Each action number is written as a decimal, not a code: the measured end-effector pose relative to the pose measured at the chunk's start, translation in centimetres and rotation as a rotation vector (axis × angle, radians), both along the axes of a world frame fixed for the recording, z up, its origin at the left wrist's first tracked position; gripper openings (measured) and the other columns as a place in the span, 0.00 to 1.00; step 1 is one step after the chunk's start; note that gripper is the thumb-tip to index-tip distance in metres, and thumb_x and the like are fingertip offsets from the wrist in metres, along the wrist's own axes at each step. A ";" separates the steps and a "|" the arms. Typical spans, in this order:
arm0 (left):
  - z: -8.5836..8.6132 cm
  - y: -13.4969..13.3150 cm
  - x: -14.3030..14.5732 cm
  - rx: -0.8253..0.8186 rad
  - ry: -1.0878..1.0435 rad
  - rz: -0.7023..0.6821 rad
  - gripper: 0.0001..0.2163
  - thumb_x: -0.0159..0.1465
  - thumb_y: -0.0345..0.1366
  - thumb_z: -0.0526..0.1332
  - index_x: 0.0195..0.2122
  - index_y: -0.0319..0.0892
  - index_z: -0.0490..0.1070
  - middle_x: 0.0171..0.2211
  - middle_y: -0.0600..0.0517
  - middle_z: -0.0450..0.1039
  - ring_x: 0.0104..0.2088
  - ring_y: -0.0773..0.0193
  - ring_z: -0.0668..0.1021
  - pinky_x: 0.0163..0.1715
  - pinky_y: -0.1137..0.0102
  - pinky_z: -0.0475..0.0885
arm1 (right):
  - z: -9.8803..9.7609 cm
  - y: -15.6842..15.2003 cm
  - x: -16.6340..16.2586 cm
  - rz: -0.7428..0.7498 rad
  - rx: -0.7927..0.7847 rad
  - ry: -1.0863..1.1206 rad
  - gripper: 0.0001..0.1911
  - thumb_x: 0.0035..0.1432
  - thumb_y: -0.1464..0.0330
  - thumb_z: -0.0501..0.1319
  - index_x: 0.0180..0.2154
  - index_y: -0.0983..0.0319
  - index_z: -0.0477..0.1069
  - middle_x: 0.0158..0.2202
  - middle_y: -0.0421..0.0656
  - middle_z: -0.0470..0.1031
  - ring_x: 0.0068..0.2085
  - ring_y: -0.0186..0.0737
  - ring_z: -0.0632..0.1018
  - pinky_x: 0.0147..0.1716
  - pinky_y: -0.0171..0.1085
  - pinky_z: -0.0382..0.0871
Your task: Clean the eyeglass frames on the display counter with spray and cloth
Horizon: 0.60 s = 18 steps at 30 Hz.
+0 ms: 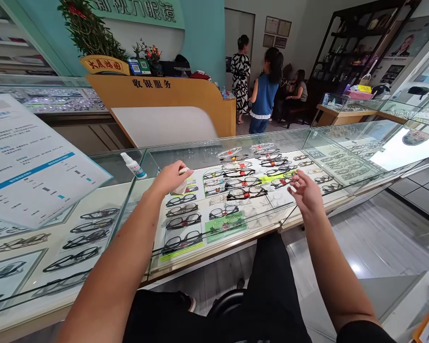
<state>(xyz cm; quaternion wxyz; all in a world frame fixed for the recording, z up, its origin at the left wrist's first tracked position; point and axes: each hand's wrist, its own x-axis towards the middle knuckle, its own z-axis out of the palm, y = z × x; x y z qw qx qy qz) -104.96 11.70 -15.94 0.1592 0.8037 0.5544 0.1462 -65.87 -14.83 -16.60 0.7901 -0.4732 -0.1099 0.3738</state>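
Observation:
My left hand point(171, 178) is above the glass top of the display case point(214, 148), its fingers closed on a small pale cloth point(180, 187) that hangs below them. My right hand point(306, 191) hovers over the case's front edge on the right. Its fingers are loosely curled and apart, and I can make out nothing between them. Beneath the glass lie rows of eyeglasses point(246, 192), several with red tags. Left of my left hand, a white spray bottle point(133, 165) stands on the glass.
A printed sheet point(32, 166) covers the left part of the counter. Behind the case stands a wooden cashier desk point(164, 95). People point(264, 93) are at the back of the shop. A white cabinet point(382, 305) stands at lower right.

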 end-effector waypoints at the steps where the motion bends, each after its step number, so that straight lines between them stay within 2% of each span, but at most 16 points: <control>1: 0.0 0.1 -0.1 -0.001 0.002 -0.004 0.18 0.72 0.58 0.61 0.44 0.48 0.70 0.47 0.45 0.84 0.42 0.50 0.80 0.35 0.64 0.63 | 0.7 0.5 0.5 -0.004 0.021 -0.013 0.18 0.53 0.65 0.79 0.43 0.56 0.76 0.31 0.33 0.77 0.30 0.32 0.77 0.34 0.35 0.81; 4: -0.2 0.3 -0.2 -0.001 0.017 -0.011 0.18 0.71 0.58 0.60 0.44 0.48 0.71 0.46 0.44 0.84 0.43 0.49 0.80 0.35 0.63 0.63 | 2.8 3.0 2.0 0.015 0.006 -0.012 0.12 0.57 0.65 0.74 0.40 0.56 0.74 0.31 0.34 0.78 0.34 0.37 0.80 0.38 0.40 0.82; 7: -0.4 0.5 -0.3 0.000 0.026 -0.013 0.18 0.70 0.58 0.60 0.43 0.48 0.72 0.45 0.44 0.84 0.43 0.48 0.81 0.35 0.63 0.63 | 3.9 6.3 2.8 -0.016 -0.121 0.015 0.05 0.62 0.67 0.68 0.38 0.56 0.72 0.30 0.33 0.79 0.36 0.35 0.81 0.42 0.40 0.79; 12: -0.5 0.9 -0.4 0.008 0.076 -0.023 0.18 0.73 0.57 0.58 0.43 0.47 0.72 0.46 0.44 0.84 0.44 0.50 0.81 0.35 0.64 0.63 | 3.2 10.2 3.4 -0.026 -0.240 0.005 0.04 0.63 0.68 0.67 0.37 0.57 0.72 0.28 0.33 0.79 0.33 0.34 0.79 0.47 0.42 0.77; 18: -0.4 0.5 -0.3 -0.028 0.113 -0.036 0.18 0.75 0.55 0.59 0.49 0.46 0.76 0.48 0.45 0.85 0.45 0.51 0.82 0.36 0.64 0.64 | 2.7 12.0 3.4 -0.047 -0.284 0.004 0.05 0.64 0.69 0.66 0.35 0.57 0.71 0.26 0.33 0.77 0.28 0.33 0.76 0.45 0.40 0.76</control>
